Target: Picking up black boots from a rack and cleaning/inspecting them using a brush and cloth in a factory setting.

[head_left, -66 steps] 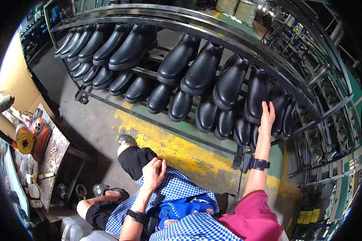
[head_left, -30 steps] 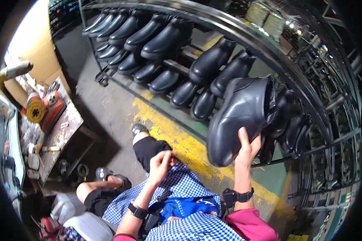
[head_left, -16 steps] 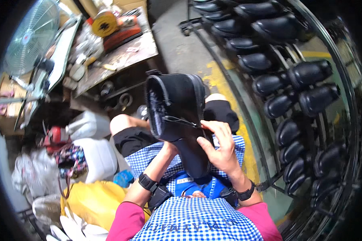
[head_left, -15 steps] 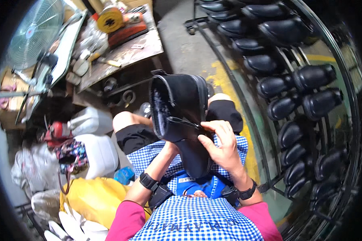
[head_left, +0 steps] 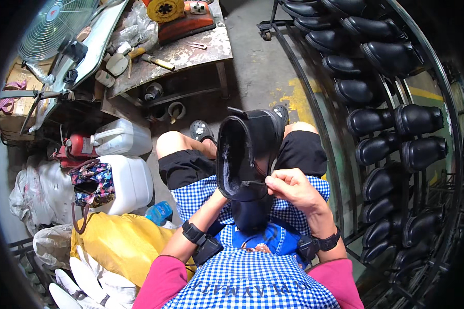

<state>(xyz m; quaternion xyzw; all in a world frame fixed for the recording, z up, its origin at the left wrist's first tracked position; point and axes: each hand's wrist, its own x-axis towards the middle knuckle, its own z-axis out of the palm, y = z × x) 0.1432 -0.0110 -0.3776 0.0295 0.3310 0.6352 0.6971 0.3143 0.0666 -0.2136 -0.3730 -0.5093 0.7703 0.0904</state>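
Note:
A black ankle boot [head_left: 265, 135] with a fuzzy dark lining stands over my lap. Its opening faces up toward me, and its toe points to my body. My left hand [head_left: 219, 200] supports it from the left and beneath; the boot hides most of those fingers. With thumb and forefinger pinched, my right hand [head_left: 296, 189] grips the boot's edge at the low end of its side opening. Whether a zip pull is in that pinch is too small to tell.
A rack [head_left: 314, 98] of black shoes stands at the right. A worktable [head_left: 191, 62] with an orange machine [head_left: 191, 23] is ahead. White jugs [head_left: 131, 185], a fire extinguisher [head_left: 82, 145], a yellow sack [head_left: 121, 242] and white shoe-shaped pieces [head_left: 87, 278] lie left.
The boot has tipped so more of its opening faces me, and its open side flap has closed up. My right hand's fingers have drawn together into a pinch. The view has shifted.

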